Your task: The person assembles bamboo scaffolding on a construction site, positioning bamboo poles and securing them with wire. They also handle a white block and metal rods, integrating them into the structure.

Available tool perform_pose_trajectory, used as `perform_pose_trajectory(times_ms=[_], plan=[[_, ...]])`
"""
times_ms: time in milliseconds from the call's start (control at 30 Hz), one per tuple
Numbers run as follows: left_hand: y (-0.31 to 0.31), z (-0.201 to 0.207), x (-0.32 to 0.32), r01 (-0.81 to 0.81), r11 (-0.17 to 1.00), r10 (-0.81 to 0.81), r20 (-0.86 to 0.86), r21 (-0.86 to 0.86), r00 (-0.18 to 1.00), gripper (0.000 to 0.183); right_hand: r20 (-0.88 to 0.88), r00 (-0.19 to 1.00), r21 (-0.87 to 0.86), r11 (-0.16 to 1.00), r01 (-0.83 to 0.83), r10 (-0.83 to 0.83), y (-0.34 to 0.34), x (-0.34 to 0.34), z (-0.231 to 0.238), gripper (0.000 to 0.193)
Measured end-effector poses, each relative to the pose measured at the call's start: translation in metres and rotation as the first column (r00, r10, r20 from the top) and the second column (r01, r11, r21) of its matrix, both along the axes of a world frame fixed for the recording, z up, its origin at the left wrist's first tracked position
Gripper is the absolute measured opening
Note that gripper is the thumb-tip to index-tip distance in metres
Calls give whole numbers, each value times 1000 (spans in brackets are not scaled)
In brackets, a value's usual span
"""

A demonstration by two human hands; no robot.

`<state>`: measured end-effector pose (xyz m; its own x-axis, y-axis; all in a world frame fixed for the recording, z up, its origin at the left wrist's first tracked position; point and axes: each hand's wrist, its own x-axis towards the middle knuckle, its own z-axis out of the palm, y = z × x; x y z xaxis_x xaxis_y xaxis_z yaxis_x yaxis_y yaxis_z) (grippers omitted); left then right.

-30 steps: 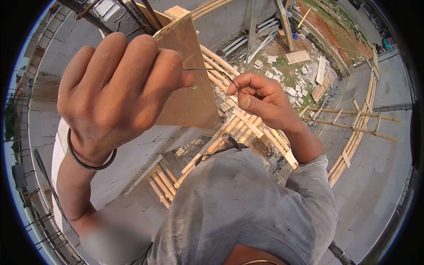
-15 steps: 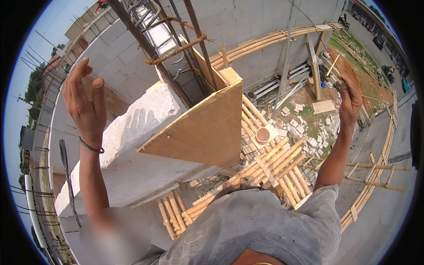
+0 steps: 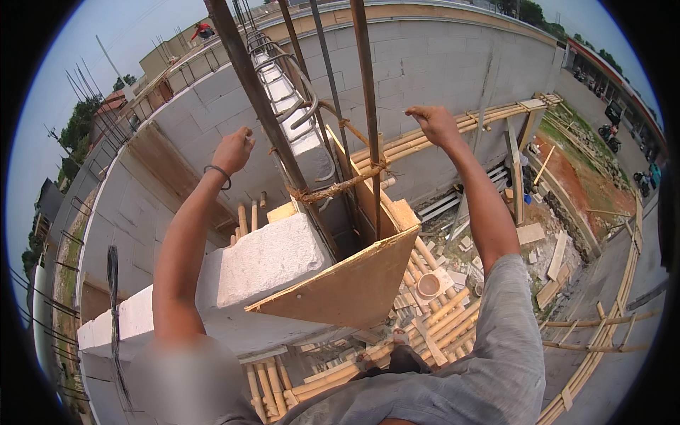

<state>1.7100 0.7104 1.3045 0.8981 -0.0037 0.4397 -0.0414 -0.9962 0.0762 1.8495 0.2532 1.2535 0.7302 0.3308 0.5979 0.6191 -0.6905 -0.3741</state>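
The left hand [image 3: 232, 150] and right hand [image 3: 433, 124] have been brought nearer the steel bars [image 3: 363, 71], grips pressed together, contents unclear; positioning seems under way, steady alignment being called for.

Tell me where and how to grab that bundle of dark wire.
Best taken by the upper length of the wire bundle, probably with the left hand wrapping around it from the right: that length looks upright, closely gathered, and juts past the pale block wall's edge in view, while lower strands look looser.
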Motion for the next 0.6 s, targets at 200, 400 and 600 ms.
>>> perform_pose_trajectory(times_ms=[200, 400, 600], plan=[[99, -46, 59, 82, 996, -84, -95, -26, 992, 24, -124, 979, -3, 986, -165, 163, 72, 37, -24, 23], [62, -71, 92, 283, 956, -292, 250, 69, 923, 36, -98, 970, -96, 968, -233, 223, 100, 75, -33, 24], [47, -48, 105, 51, 996, -48, 43, -71, 998, 47, -21, 980, -188, 961, -201, 200, 119, 101, 24, 22]])
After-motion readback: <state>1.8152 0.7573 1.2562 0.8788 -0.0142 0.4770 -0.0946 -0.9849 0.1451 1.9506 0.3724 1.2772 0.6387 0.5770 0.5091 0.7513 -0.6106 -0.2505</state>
